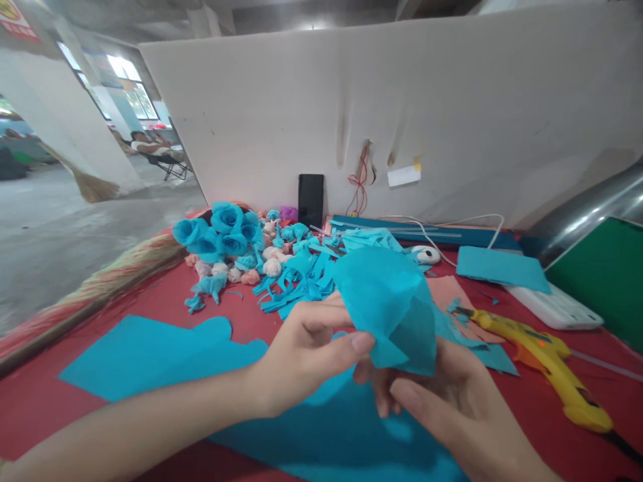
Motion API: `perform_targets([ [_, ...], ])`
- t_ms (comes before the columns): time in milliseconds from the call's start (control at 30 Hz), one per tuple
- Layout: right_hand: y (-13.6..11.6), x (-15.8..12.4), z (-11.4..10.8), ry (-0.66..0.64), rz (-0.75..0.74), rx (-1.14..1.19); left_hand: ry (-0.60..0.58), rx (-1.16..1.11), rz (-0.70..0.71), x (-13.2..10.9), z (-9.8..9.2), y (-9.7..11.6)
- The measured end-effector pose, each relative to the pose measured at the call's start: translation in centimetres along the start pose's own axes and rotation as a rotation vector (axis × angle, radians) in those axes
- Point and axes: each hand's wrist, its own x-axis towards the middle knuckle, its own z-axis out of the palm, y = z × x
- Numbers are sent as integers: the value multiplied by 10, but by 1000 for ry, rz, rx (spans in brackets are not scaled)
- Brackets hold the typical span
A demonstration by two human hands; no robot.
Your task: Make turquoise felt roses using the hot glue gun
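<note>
A blue crepe-paper flower [386, 308], with overlapping petals, is held up between my hands over the table. My left hand [321, 341] pinches a petal at its lower left edge between thumb and fingers. Below and to the right, my right hand [452, 395] has its fingers curled round the flower's underside; the base they grip is hidden. Under both hands lie cut sheets of blue crepe paper [321, 435], and another blue piece with a wavy edge [165, 355] spreads to the left.
Finished blue roses [226, 227], small rosebuds [250, 276] and blue scraps [301, 274] lie behind my hands. A yellow glue gun [547, 355] rests at right near a white box [557, 304]. A phone [311, 199] leans on the white partition [281, 114]. A person [151, 146] sits far left.
</note>
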Motion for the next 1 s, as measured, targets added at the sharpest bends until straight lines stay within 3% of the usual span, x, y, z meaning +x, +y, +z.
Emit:
perform_targets([
  [100,-5,-3,8,182,1,-65,8,44,47,2,1,2],
  [200,-6,-3,9,249,-24,-212,-1,66,77,3,2,2],
  [500,-4,0,-5,212,-305,-562,-73,74,84,3,0,0],
  [667,-5,3,-8,325,-440,-796,-106,84,90,7,-4,6],
  [900,-6,9,-11,335,-667,-1038,-53,431,-2,7,-11,25],
  [1000,-7,10,-16,282,-796,-1125,-62,462,-36,8,-11,28],
])
